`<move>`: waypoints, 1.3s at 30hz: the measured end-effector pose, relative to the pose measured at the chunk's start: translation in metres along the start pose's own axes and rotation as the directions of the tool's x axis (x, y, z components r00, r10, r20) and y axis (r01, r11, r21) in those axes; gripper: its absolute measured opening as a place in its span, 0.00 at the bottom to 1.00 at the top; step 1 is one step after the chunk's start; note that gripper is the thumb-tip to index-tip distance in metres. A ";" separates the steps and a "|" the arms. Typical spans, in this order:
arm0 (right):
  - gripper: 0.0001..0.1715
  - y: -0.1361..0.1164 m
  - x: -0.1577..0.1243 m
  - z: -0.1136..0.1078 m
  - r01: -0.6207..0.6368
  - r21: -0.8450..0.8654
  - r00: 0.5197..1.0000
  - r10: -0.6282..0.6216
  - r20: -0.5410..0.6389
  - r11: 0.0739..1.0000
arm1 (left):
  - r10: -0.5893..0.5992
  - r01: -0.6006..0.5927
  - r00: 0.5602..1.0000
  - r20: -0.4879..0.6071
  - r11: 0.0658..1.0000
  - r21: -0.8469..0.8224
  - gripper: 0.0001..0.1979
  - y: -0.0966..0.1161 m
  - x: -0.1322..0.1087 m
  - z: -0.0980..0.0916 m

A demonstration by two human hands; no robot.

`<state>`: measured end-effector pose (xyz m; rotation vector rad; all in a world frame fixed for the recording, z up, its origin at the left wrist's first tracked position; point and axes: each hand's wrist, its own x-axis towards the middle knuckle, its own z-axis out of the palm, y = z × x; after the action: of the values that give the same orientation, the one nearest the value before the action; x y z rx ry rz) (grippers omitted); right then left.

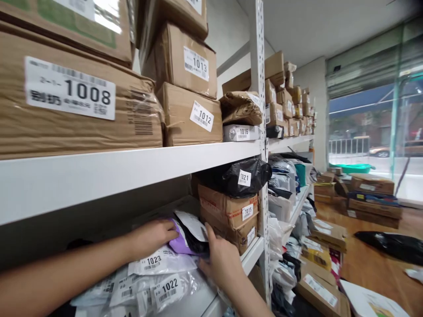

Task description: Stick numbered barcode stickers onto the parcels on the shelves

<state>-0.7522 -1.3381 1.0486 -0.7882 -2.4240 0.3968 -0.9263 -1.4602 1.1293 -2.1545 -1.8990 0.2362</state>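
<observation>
My left hand (pixel 152 237) reaches into the lower shelf and rests on a purple soft parcel (pixel 180 244), fingers curled onto it. My right hand (pixel 222 259) presses against the right side of a black-and-white bag (pixel 194 233) lying on that purple parcel, thumb up, fingers hidden behind it. Below the hands lie clear plastic parcels labelled 1023 (pixel 161 262) and 1022 (pixel 170 288). Just right of the hands stand cardboard boxes labelled 1015 (pixel 228 209) and 1014 (pixel 244 237), with a black bag 1021 (pixel 246 176) on top.
The white shelf board (pixel 132 169) above carries boxes 1008 (pixel 71 94), 1013 (pixel 185 61), 1012 (pixel 191 116) and parcel 1016 (pixel 241 132). A perforated upright post (pixel 261 88) stands to the right. More parcels fill farther shelves; boxes (pixel 373 196) and bags lie on the wooden floor.
</observation>
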 end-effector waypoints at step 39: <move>0.24 0.032 0.008 0.032 0.021 0.476 0.999 -0.005 -0.034 0.879 | 0.087 -0.024 0.973 0.212 0.959 -0.284 0.15 0.018 -0.025 -0.013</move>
<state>-0.7623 -1.3117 1.0124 -0.5496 -2.1592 0.9262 -0.9086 -1.4881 1.1353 -2.4601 -2.1048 0.2413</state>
